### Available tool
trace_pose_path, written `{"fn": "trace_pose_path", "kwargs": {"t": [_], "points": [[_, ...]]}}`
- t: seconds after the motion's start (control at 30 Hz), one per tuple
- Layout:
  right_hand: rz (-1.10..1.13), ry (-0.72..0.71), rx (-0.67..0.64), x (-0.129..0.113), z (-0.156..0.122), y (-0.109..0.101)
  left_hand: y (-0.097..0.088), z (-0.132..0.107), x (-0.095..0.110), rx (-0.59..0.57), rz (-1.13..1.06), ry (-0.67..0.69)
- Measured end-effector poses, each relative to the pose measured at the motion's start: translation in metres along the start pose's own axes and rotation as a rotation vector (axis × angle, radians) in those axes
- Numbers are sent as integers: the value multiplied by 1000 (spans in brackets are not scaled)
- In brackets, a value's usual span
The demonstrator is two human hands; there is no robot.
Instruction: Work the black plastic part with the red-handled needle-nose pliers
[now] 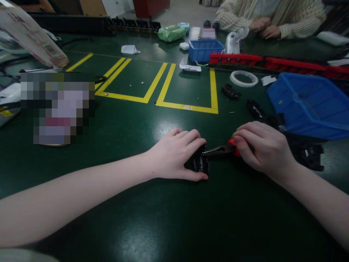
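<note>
On the green tabletop (141,214), my left hand (180,154) grips a small black plastic part (201,163) between the thumb below and the fingers above. My right hand (263,147) is closed around the red handle of a pair of needle-nose pliers (220,150). The thin metal jaws point left and their tips touch the black part. Whether the jaws pinch anything is too small to tell. More black plastic parts lie near my right hand: one (231,91) further back, another (255,109) closer, and a larger one (308,154) beside my wrist.
A blue bin (308,105) stands at the right, with a tape roll (244,78) left of it. Behind run red strips (237,59) and a smaller blue basket (205,51). Yellow tape (188,107) marks the table. Across it, a person in a striped sleeve (302,22) rests both hands.
</note>
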State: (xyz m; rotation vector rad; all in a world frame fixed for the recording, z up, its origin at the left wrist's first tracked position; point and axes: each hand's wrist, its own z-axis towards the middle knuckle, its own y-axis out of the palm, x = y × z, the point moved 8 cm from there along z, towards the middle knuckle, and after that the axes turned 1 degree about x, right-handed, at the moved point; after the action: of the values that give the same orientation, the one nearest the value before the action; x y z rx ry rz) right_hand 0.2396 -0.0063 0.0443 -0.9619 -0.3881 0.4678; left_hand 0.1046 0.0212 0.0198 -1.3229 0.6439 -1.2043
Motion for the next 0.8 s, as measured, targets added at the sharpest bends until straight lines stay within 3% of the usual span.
{"fn": "trace_pose_path", "kwargs": {"t": [0.2,0.57,0.8], "points": [[-99,-26,64,-6,1,-8,-3,-1,-5,23,-144,-55],[-77,-40,85,-7,-2,-11,-8,-1,-7,73,-319,-58],[-27,-49,84,-8,-1,-11,-6,0,-7,27,-472,-35]]}}
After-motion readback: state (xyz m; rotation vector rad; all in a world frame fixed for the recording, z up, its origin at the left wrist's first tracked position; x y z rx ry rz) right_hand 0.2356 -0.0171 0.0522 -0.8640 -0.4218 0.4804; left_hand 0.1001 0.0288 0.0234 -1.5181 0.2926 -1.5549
